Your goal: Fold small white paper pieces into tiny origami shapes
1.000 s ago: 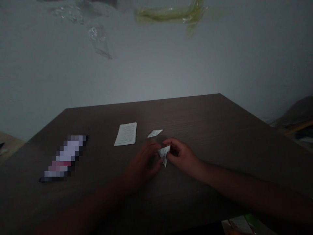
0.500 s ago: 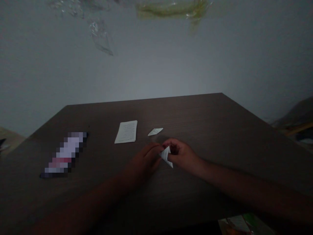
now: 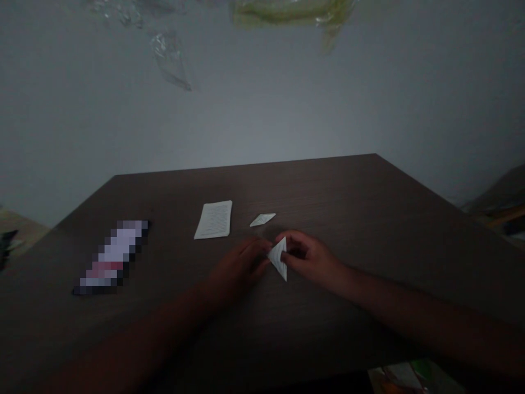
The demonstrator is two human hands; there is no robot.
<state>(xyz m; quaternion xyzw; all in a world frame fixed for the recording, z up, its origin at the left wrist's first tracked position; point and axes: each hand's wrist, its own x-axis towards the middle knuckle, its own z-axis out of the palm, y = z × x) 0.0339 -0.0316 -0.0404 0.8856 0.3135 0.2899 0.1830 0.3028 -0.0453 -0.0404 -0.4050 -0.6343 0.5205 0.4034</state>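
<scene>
A small piece of printed paper folded into a triangle (image 3: 279, 259) is held between my two hands, above the near middle of the table. My right hand (image 3: 308, 256) pinches its right side, with the thumb on the near face and the fingers curled behind. At its left corner, the fingers and thumb of my left hand (image 3: 243, 264) close on the paper; their tips are dim and partly hidden. Just beyond my hands lies a second folded paper piece (image 3: 263, 219), flat and diamond-shaped. Left of that rests a stack of printed paper sheets (image 3: 214, 220).
A phone-like device (image 3: 112, 256) with a pixelated screen lies at the left of the dark wooden table (image 3: 328, 197). Behind stands a pale wall (image 3: 287, 104) with clear and yellow tape (image 3: 287, 13) on it. Items below the near edge are dim.
The folded paper has turned between my fingers, so its broad triangular face now shows with a point toward the left. My left fingers have shifted slightly on it. The view has tilted a little.
</scene>
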